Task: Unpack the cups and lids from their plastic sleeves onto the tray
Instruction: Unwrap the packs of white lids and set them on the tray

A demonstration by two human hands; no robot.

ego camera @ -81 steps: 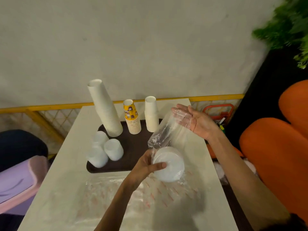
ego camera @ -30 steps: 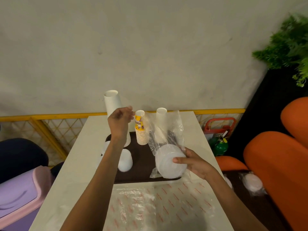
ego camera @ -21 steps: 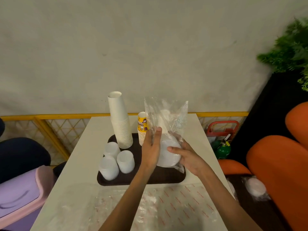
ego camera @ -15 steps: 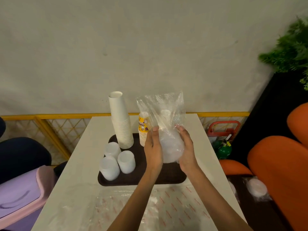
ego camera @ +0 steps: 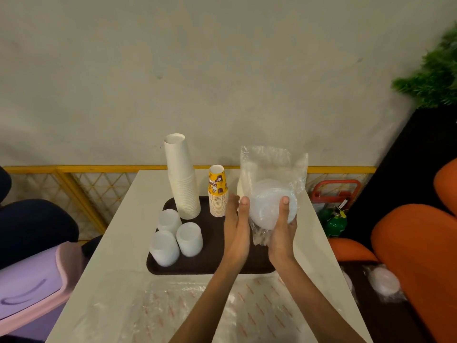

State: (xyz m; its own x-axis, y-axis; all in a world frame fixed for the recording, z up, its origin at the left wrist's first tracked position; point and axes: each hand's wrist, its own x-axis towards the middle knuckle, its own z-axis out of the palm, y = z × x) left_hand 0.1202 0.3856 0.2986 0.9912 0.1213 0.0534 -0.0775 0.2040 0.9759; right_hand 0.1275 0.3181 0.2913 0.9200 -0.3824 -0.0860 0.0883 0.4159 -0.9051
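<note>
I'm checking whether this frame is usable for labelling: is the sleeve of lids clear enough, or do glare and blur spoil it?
Head view: usable. The plastic sleeve catches soft highlights yet its outline reads against the wall; the lids inside look washed-out, edges hazy; the plant at top right is smeared; the wide angle splays the table edges.

bare left hand, bare right hand

The tray is dark brown. On it stand a plain white paper cup stack and a yellow cup stack printed purple and white. Above its right side, a clear plastic sleeve shows white lids — in front of the tray lies clear film with red marks.
</note>
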